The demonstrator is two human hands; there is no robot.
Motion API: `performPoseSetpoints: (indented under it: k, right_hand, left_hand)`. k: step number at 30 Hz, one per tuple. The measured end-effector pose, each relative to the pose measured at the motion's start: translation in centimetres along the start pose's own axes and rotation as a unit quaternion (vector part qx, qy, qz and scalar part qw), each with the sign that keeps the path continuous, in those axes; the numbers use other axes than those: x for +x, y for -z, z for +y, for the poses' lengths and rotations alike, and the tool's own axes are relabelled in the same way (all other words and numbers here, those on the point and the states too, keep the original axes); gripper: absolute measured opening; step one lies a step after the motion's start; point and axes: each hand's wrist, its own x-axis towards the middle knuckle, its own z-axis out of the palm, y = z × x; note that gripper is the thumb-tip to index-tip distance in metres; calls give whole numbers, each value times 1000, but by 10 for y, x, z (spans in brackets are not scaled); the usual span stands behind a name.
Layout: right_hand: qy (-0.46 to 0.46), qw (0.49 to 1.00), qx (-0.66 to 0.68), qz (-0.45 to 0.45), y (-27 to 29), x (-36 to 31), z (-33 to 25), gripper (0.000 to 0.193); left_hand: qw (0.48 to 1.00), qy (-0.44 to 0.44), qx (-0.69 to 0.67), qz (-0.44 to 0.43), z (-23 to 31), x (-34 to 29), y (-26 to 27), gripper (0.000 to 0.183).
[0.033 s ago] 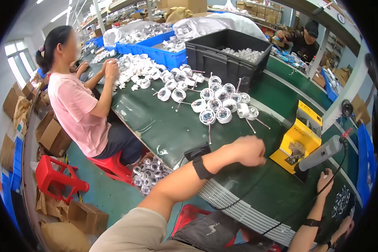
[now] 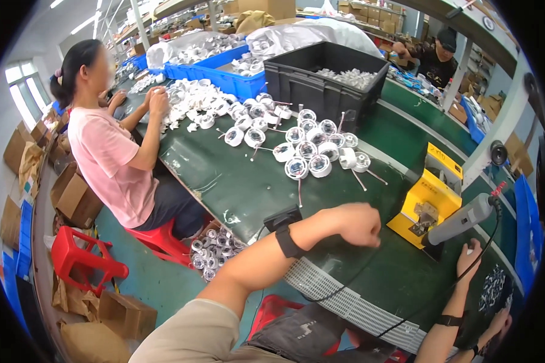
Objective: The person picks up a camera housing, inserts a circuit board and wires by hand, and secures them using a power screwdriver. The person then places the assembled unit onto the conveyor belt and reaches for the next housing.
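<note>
My left hand (image 2: 358,225) is curled closed above the green table, left of a yellow box-shaped machine (image 2: 427,202). Whether anything is inside its fingers is hidden. A black strap with a dark box (image 2: 283,218) is on that forearm. At the right, my right hand (image 2: 468,259) has its fingers bent, with a small pale piece seemingly at the fingertips, too small to name. Just above it, a grey cylindrical power tool (image 2: 466,218) with a black cable leans against the yellow machine. Round white units with clear fronts (image 2: 309,148) and thin wires lie beyond my left hand.
A black crate (image 2: 321,78) and blue bins (image 2: 239,78) stand at the back. Small dark parts (image 2: 492,287) lie near another person's hand (image 2: 499,323). A person in pink (image 2: 106,145) works at the left. White slotted strips (image 2: 345,299) run along the near edge.
</note>
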Motion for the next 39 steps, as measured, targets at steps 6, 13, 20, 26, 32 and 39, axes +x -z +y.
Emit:
performPoseSetpoints:
  k: [6, 13, 20, 26, 32, 39]
  right_hand:
    - [82, 954, 222, 187, 55, -48, -157, 34]
    - [284, 902, 324, -18, 52, -126, -221, 48]
    - [276, 862, 405, -133, 54, -116, -223, 69]
    - [-69, 760, 572, -301, 61, -93, -199, 31]
    - [-45, 751, 551, -360, 57, -86, -194, 16]
    - [32, 743, 590, -313, 61, -88, -188, 8]
  left_hand:
    - [905, -81, -368, -197, 32, 6, -30, 36]
    - [707, -90, -684, -153, 45, 9, -65, 51]
    - [744, -40, -665, -59, 40, 19, -78, 40]
    - [818, -143, -555, 52, 32, 25, -72, 59]
    - [813, -74, -578, -14, 31, 10, -51, 60]
    - [720, -16, -693, -32, 34, 13, -55, 44]
